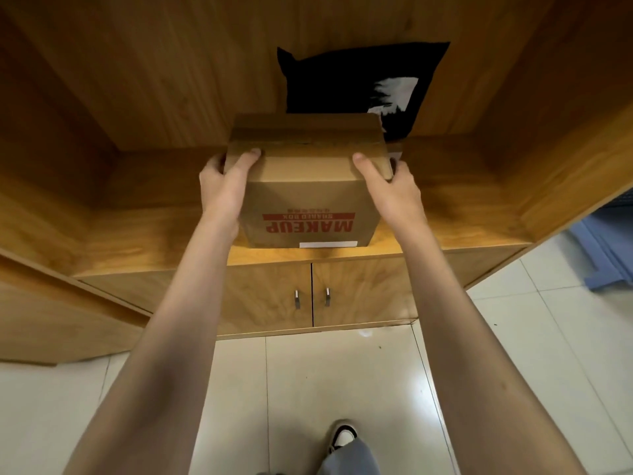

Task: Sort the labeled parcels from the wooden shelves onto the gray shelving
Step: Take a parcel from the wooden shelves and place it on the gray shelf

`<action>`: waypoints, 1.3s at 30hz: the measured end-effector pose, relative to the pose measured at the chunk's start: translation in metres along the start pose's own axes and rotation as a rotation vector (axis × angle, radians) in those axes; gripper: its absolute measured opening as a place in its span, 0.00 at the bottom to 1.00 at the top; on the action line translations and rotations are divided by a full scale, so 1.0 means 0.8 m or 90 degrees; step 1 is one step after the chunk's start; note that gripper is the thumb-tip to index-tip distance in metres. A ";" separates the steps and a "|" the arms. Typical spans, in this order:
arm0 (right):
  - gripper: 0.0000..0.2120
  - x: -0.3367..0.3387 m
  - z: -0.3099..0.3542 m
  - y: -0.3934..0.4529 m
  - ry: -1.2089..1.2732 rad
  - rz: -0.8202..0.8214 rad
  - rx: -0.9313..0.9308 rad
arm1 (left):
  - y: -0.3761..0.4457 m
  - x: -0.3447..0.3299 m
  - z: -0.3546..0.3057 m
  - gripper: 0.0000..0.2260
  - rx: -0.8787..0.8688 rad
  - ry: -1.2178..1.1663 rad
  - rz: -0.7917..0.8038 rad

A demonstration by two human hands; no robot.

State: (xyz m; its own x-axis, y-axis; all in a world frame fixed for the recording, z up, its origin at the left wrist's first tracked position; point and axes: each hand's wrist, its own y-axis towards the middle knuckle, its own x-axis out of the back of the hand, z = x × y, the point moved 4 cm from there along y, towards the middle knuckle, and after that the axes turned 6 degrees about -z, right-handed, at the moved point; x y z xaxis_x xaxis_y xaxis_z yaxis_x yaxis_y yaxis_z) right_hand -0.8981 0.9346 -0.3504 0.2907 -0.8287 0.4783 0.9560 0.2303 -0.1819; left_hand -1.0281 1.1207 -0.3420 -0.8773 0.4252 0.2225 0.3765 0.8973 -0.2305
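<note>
Cardboard parcel point(308, 186): brown box, red "MAKEUP" print upside down to camera, white label strip low on front; sits on wooden shelf point(445, 214).
Left hand point(222, 185): clasps box's left top corner, thumb on top.
Right hand point(388, 186): clasps right top corner, thumb on top.
Behind grip: black bag parcel point(346, 84) with white label, leaning on back panel, touching or just beside box.
Below grip: cabinet doors point(311, 293), tile floor point(342, 389).
Progress: early; box gripped, not clearly lifted. Gray shelving not in view.
Left: carry box, then bag.
</note>
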 end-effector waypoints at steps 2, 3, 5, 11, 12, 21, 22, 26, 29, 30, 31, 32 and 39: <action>0.44 -0.005 -0.005 0.004 0.043 0.034 -0.034 | 0.005 -0.002 0.007 0.30 0.063 -0.042 0.028; 0.45 -0.007 -0.007 0.005 0.066 0.045 -0.042 | 0.007 -0.002 0.009 0.31 0.068 -0.042 0.035; 0.46 -0.005 -0.008 0.003 0.082 0.049 -0.043 | 0.008 -0.002 0.012 0.31 0.061 -0.037 0.039; 0.48 0.020 -0.011 -0.023 0.084 0.051 -0.047 | -0.021 0.004 0.005 0.24 0.044 -0.037 0.059; 0.44 0.025 -0.012 -0.029 0.086 0.048 -0.046 | -0.027 0.007 0.003 0.22 0.039 -0.038 0.061; 0.18 0.092 -0.012 -0.122 0.118 -0.010 -0.036 | -0.115 0.038 -0.018 0.21 0.021 -0.028 0.151; 0.18 0.102 -0.011 -0.136 0.126 -0.025 -0.036 | -0.126 0.042 -0.022 0.21 0.019 -0.027 0.166; 0.25 0.140 -0.009 -0.199 0.163 -0.066 -0.053 | -0.176 0.058 -0.039 0.21 -0.003 -0.035 0.238; 0.28 0.174 -0.004 -0.239 0.199 -0.097 -0.054 | -0.211 0.066 -0.057 0.22 -0.021 -0.030 0.284; 0.29 0.187 0.000 -0.253 0.210 -0.108 -0.049 | -0.222 0.068 -0.065 0.23 -0.024 -0.028 0.298; 0.29 0.200 0.005 -0.265 0.219 -0.118 -0.041 | -0.232 0.069 -0.074 0.24 -0.026 -0.028 0.313; 0.29 0.213 0.011 -0.277 0.226 -0.127 -0.031 | -0.243 0.069 -0.084 0.24 -0.026 -0.031 0.329; 0.27 0.304 0.050 -0.344 0.260 -0.132 0.048 | -0.316 0.066 -0.161 0.25 -0.007 -0.050 0.458</action>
State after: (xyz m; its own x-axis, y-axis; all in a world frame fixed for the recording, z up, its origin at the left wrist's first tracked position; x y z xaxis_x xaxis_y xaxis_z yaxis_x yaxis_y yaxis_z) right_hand -1.0892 0.6900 -0.1495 0.0679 -0.9907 0.1178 0.9969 0.0627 -0.0474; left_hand -1.1315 0.9315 -0.1501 -0.4304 0.9012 -0.0499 0.8712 0.4003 -0.2842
